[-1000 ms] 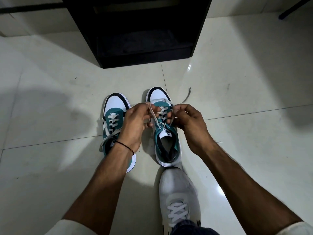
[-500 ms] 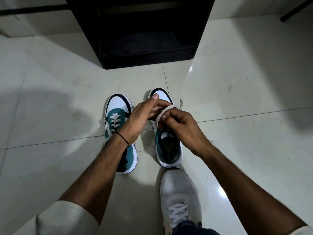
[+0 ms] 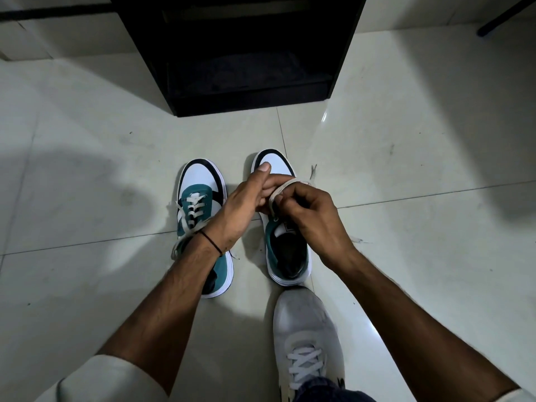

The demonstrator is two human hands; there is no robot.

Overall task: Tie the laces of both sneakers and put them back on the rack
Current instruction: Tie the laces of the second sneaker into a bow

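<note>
Head view: both hands meet over the right sneaker (image 3: 285, 248), each grip pinched on the lace (image 3: 280, 191). The left hand (image 3: 242, 211) has thumb stretched forward over the white toe cap and fingers curled under a loop of the flat pale lace; the right hand (image 3: 311, 216) is closed tight on that same loop from the other side. A frayed lace end (image 3: 312, 171) sticks out just past the toe. The left sneaker (image 3: 201, 224) stands just beside its mate, teal and white, its laces loose and trailing onto the floor (image 3: 420, 169). Both sit on pale glossy tiles with thin grout lines, scuffed in places and crossed by soft shadows. The black rack (image 3: 246, 50) stands at the far edge of the floor, its low shelf dark. Nearest the camera, a worn grey shoe (image 3: 307, 338) rests behind the right sneaker's heel.
</note>
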